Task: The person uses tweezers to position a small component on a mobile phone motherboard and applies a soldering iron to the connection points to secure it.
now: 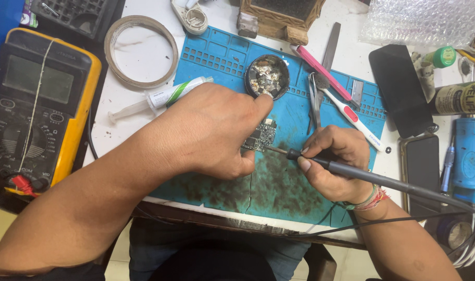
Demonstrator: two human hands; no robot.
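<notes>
Pinning the small circuit board [260,136] mid blue mat [279,182], your left hand [206,132] grip clamps it; right hand [334,161] grip closed on soldering iron [352,171], tip touching board's 3 o'clock edge. Slip risks burnt fingertip; solder tin [267,76] at 12.

1. I see bright, even light from overhead across the white table [144,52]; colours read clearly.
2. Shadows are soft and short, darkest under the left hand [211,130].
3. Faint glare sits on the bubble wrap [419,21].
4. Focus is sharp centrally; edges bow slightly, and the lower corners look dimmer.
</notes>
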